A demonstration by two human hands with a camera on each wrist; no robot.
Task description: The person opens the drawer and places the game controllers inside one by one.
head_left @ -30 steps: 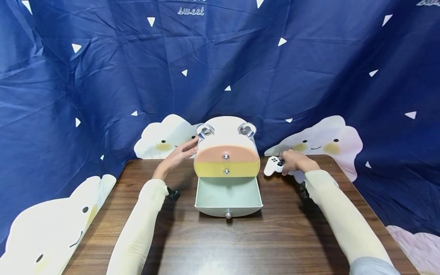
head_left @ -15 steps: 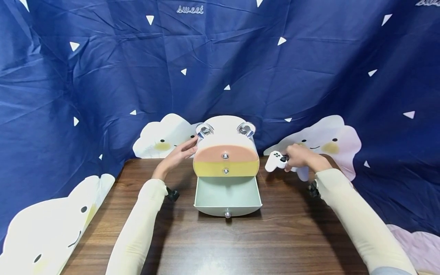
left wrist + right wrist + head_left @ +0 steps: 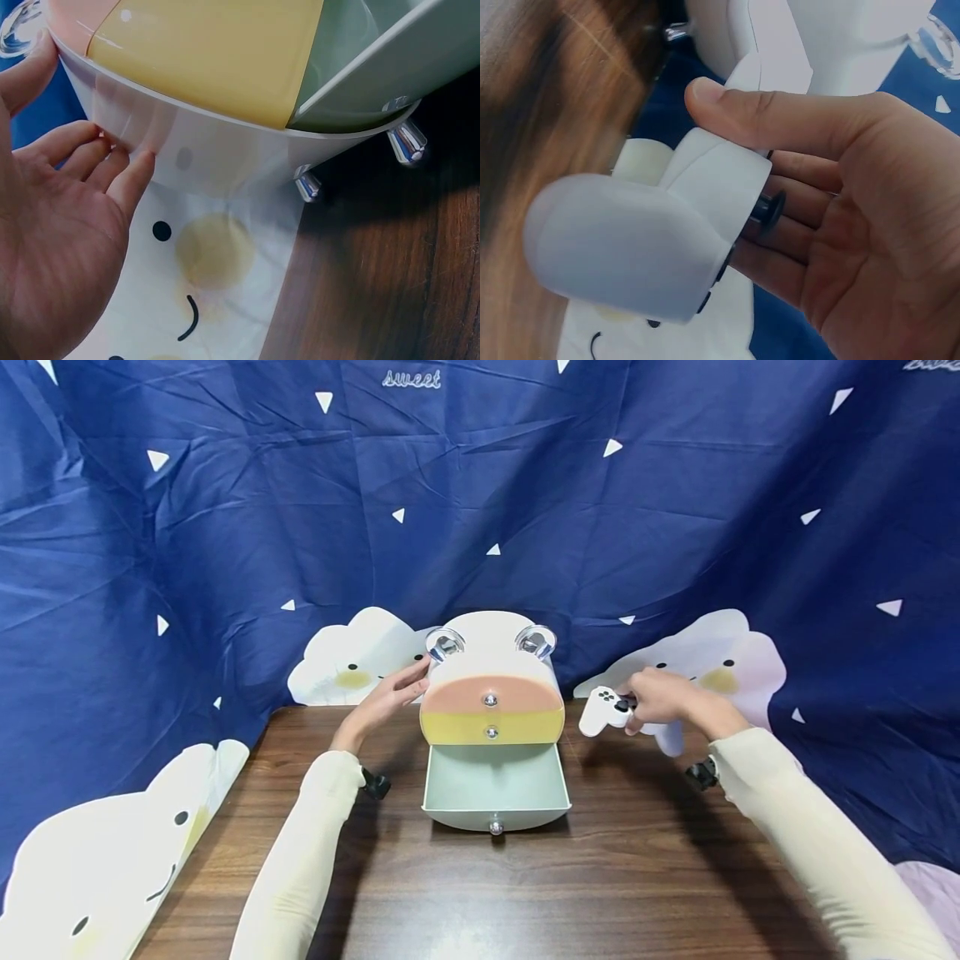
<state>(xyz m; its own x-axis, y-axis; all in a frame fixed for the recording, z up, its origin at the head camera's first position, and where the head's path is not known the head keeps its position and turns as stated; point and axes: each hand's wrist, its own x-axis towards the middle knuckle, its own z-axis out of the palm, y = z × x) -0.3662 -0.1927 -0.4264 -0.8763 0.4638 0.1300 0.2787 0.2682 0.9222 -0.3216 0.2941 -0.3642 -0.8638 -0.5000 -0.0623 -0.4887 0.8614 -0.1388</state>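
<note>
A small white frog-shaped drawer cabinet stands at the middle of the table's back, two shiny round eyes on top. Its pale green bottom drawer is pulled out; the orange and yellow drawers above it are closed. My left hand touches the cabinet's left side with extended fingers, plainly seen in the left wrist view. To the cabinet's right, my right hand grips a white game controller above the tabletop. In the right wrist view the thumb lies across the controller, its black stick facing the palm.
The brown wooden table ends at the back against a dark blue curtain with white triangles and smiling clouds. Metal feet hold the cabinet up. The pulled-out drawer juts toward the front.
My right hand has lifted the controller off the table and moved slightly right, the forearm swinging outward. The left hand stays on the cabinet.
</note>
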